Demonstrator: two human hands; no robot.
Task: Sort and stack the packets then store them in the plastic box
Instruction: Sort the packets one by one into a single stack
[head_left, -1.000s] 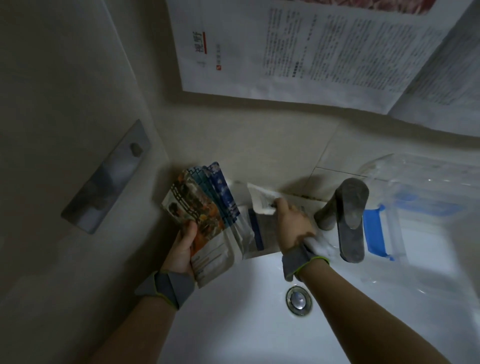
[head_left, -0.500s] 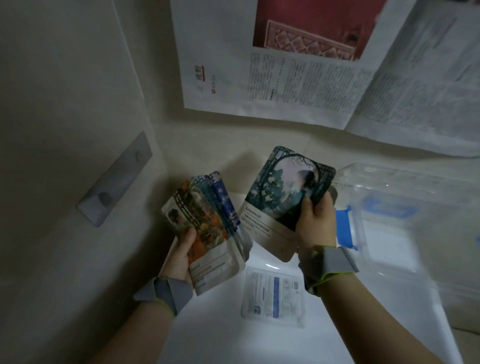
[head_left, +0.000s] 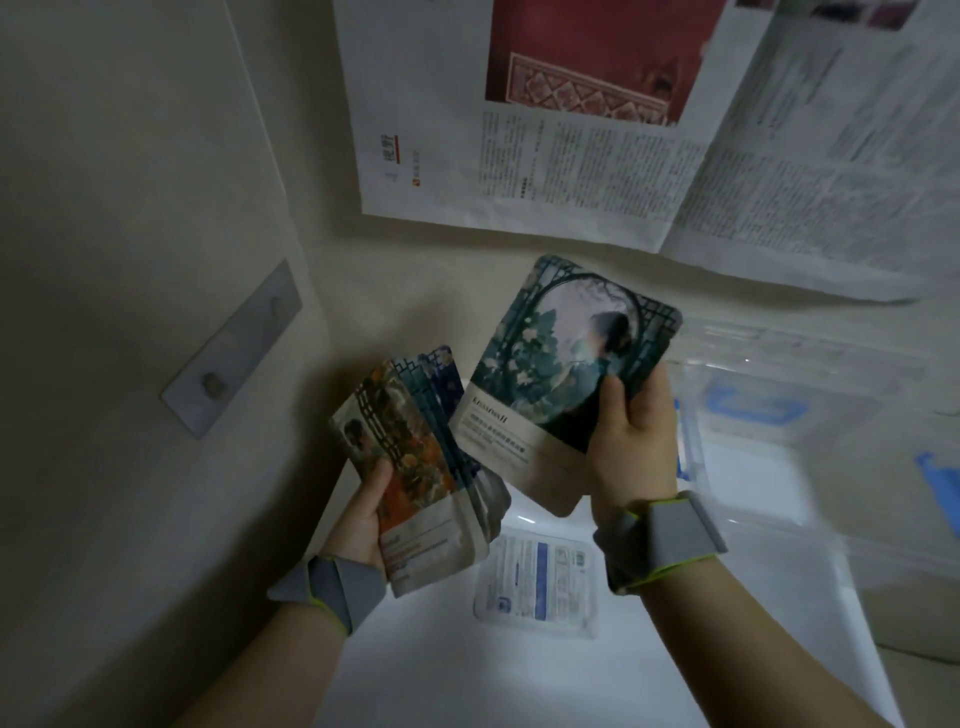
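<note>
Left hand (head_left: 363, 519): a fanned stack of packets (head_left: 415, 467) is gripped at its lower edge
Right hand (head_left: 631, 447): one green packet (head_left: 561, 374) is pinched, held up beside the stack
White packet (head_left: 537, 582): laid flat below both hands
Plastic box (head_left: 805, 415): seen at the right, blurred

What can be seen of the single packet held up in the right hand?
The teal packet is a flat, rounded-corner pouch, glossy like foil or plastic. Its upper part shows a dark teal lattice frame around a round garden picture with a figure; its lower part is a pale band with small print. It is held face-up to the camera, tilted slightly, apart from the fanned stack. The right hand grips its right edge, thumb on the front.
</note>
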